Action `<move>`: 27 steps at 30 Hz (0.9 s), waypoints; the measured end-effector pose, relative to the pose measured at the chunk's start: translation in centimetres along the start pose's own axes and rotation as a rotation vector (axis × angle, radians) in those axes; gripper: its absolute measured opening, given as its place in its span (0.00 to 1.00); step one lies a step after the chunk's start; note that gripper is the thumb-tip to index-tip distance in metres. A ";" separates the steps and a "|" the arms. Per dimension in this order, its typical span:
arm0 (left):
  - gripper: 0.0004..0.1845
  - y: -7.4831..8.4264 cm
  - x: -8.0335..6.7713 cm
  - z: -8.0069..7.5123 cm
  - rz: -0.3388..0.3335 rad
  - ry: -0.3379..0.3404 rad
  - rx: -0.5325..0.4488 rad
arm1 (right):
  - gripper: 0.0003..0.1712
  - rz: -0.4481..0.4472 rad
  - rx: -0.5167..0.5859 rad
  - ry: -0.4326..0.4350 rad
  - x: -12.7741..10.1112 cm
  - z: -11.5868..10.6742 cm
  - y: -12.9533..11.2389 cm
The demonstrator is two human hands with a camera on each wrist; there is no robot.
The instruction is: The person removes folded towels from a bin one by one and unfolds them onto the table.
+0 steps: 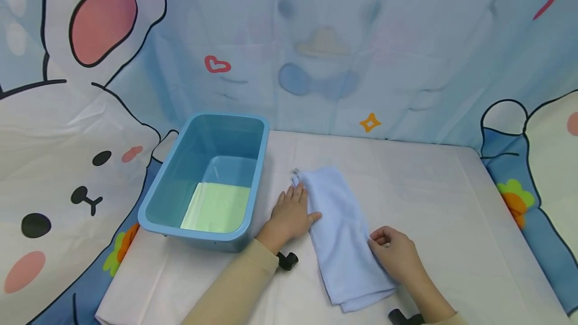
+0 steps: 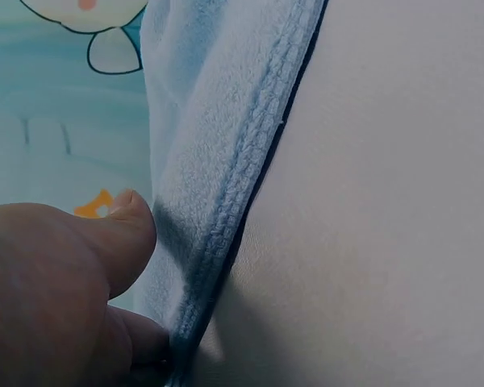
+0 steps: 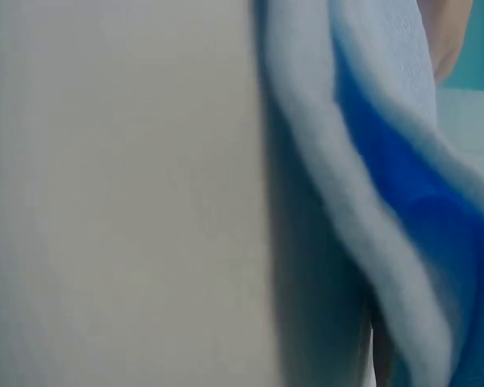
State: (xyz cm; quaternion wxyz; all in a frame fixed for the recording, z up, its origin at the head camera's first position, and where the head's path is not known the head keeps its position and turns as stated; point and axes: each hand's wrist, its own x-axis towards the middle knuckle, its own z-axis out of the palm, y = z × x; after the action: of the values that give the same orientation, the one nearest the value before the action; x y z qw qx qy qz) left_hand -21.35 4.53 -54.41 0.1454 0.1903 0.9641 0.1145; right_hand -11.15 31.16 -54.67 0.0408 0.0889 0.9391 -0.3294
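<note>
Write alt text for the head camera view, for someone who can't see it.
A person's left hand presses flat on a folded light blue towel on a white table, while the right hand pinches the towel's right edge. To the left stands a blue tub with a pale green cloth inside; a cartoon backdrop hangs behind.

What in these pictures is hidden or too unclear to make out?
- Head view: the right hand curls at the towel; its fingertips are tucked out of sight.
- Right wrist view: the towel fills the frame, blurred, and no hand shows clearly.
- Left wrist view: only the left hand by the hem; its fingers are cut off.
- Head view: the tub wall hides part of the green cloth.
</note>
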 end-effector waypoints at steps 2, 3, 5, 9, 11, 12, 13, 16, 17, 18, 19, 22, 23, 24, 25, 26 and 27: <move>0.48 -0.2 0.4 0.1 0.007 0.010 0.007 | 0.07 -0.008 0.004 -0.004 -0.3 0.3 -0.2; 0.48 -0.4 0.7 0.1 0.010 0.016 0.010 | 0.06 -0.012 0.006 -0.005 -0.5 0.5 -0.4; 0.48 -0.6 1.1 0.3 0.017 0.028 0.013 | 0.06 -0.019 0.006 -0.008 -0.8 0.8 -0.7; 0.47 -1.2 1.7 0.4 0.024 0.038 -0.010 | 0.06 -0.027 0.010 -0.022 -1.4 1.4 -1.4; 0.47 -1.4 2.0 0.3 0.026 0.039 -0.029 | 0.06 -0.024 0.015 -0.029 -1.7 1.8 -1.8; 0.47 -1.5 2.1 0.1 0.028 0.038 -0.037 | 0.06 -0.018 0.025 -0.032 -1.8 2.0 -2.0; 0.47 -1.5 2.2 0.1 0.028 0.038 -0.039 | 0.06 -0.010 0.032 -0.037 -2.0 2.3 -2.2; 0.47 -1.6 2.7 -0.1 0.028 0.034 -0.044 | 0.06 0.005 0.050 -0.051 -2.3 3.1 -2.6; 0.47 -1.7 2.9 -0.1 0.027 0.034 -0.040 | 0.06 0.008 0.056 -0.054 -2.4 3.4 -2.8; 0.47 -1.7 3.0 -0.1 0.027 0.036 -0.035 | 0.05 0.007 0.063 -0.055 -2.6 3.7 -3.0; 0.47 -1.7 3.2 -0.1 0.026 0.038 -0.036 | 0.05 0.000 0.068 -0.054 -2.7 3.9 -3.2; 0.46 -1.6 3.4 -0.2 0.026 0.049 -0.044 | 0.05 -0.007 0.094 -0.054 -3.2 4.7 -4.1; 0.46 -1.5 3.5 -0.3 0.025 0.053 -0.044 | 0.04 -0.011 0.104 -0.055 -3.3 5.0 -4.4; 0.46 -1.5 3.5 -0.4 0.025 0.056 -0.048 | 0.04 -0.017 0.116 -0.057 -3.5 5.2 -4.7; 0.46 -1.5 3.6 -0.4 0.026 0.062 -0.051 | 0.04 -0.020 0.124 -0.054 -3.6 5.4 -5.0; 0.45 -1.5 3.6 -0.4 0.026 0.068 -0.048 | 0.04 -0.021 0.134 -0.050 -3.6 5.6 -5.3; 0.45 -1.5 3.7 -0.4 0.027 0.075 -0.050 | 0.04 -0.020 0.141 -0.041 -3.6 5.8 -5.5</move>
State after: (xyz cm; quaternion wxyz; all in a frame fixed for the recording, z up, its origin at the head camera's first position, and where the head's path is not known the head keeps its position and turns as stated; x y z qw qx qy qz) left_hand -25.25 4.57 -55.30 0.1126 0.1954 0.9630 0.1476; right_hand -8.55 22.86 -55.34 0.0506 0.0755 0.9134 -0.3968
